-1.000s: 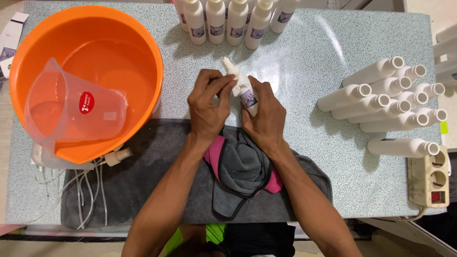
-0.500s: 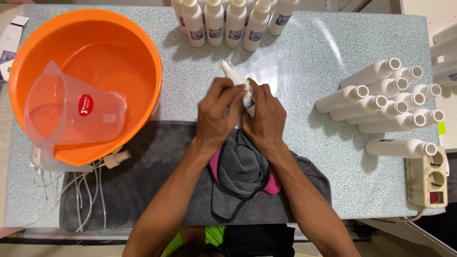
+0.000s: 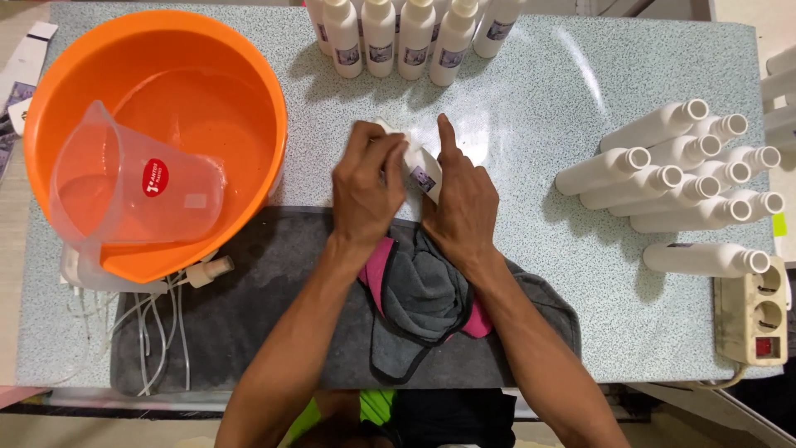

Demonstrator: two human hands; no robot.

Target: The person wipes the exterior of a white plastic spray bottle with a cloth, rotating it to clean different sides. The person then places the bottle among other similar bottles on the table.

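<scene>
A white plastic bottle (image 3: 414, 163) with a small label lies tilted on the speckled table (image 3: 539, 91) in the middle. My left hand (image 3: 369, 178) closes over its upper end. My right hand (image 3: 460, 195) presses on its lower part, forefinger stretched out straight. Just below both wrists a grey and pink cloth (image 3: 423, 290) lies bunched on a dark grey towel (image 3: 274, 315).
An orange basin (image 3: 157, 108) with a clear measuring jug (image 3: 124, 195) inside stands at the left. Several upright white bottles (image 3: 398, 37) line the far edge. Several uncapped bottles (image 3: 680, 170) lie at the right, above a power strip (image 3: 759, 311). Thin tubes (image 3: 157, 332) trail at the left.
My left hand has shifted along the bottle's top end and my right forefinger has straightened; the bottle stays in the same spot between both hands.
</scene>
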